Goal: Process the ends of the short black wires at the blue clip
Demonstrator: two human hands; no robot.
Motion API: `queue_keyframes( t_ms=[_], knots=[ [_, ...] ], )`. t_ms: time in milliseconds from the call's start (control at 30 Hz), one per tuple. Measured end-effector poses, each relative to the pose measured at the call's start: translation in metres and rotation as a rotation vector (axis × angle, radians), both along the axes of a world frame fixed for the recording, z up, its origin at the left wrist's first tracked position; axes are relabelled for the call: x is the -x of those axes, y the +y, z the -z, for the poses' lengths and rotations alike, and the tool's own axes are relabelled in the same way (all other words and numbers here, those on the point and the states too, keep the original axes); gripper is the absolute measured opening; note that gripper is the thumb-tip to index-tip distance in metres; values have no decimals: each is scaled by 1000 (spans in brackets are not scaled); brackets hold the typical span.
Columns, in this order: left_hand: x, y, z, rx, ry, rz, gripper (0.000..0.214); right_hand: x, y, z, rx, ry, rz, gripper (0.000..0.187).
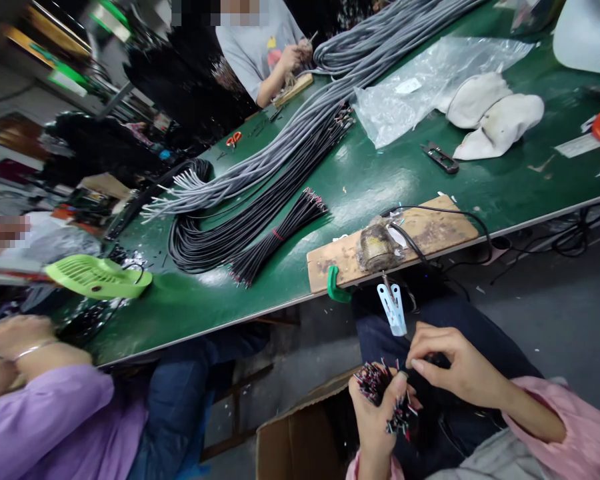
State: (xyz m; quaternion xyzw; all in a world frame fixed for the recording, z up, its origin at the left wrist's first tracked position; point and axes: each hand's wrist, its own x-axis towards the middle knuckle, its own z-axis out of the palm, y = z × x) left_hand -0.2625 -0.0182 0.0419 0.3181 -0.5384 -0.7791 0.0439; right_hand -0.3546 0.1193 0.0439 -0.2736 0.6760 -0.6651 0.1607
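Observation:
Low in front of me, my left hand (377, 410) is wrapped round a bundle of black cables (373, 381). Red, white and black wire ends stick out above and below its thumb. To the right of it, my right hand (447, 363) pinches a thin dark cable close to the left thumb. Most of that cable is hidden by the fingers and the dark background. Just above my hands a light blue clothes peg (392, 309) hangs from a device wrapped in tape (379, 245), which sits on a wooden board (443, 227) at the table edge.
A green clamp (337, 285) grips the board's edge. On the green table (220, 303) lie a tied black cable bundle (280, 237), long grey cables (260, 157), snips (440, 158) and white gloves (505, 120). A cardboard box (295, 447) stands below. Co-workers sit left and opposite.

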Motion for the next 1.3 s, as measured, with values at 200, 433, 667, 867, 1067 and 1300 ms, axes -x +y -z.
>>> queue_keyframes(
  t_ms=[200, 433, 667, 867, 1067, 1300],
  knots=[
    [1, 3, -8, -36, 19, 8, 37, 3, -2, -3, 62, 19, -43, 18],
    [4, 1, -6, -50, 26, 49, 34, 1, -3, -2, 88, -86, -75, 19],
    [17, -4, -14, 140, 205, 98, 11, 11, -15, 12, 406, -810, -247, 30],
    [32, -19, -48, 586, 434, 253, 19, 43, -36, -8, 608, -824, -183, 42],
    [48, -17, -58, 521, 452, 123, 19, 49, -52, -21, 843, -871, -252, 43],
    [54, -11, -49, 431, 319, 85, 8, 47, -51, -24, 806, -887, -119, 35]
  ],
)
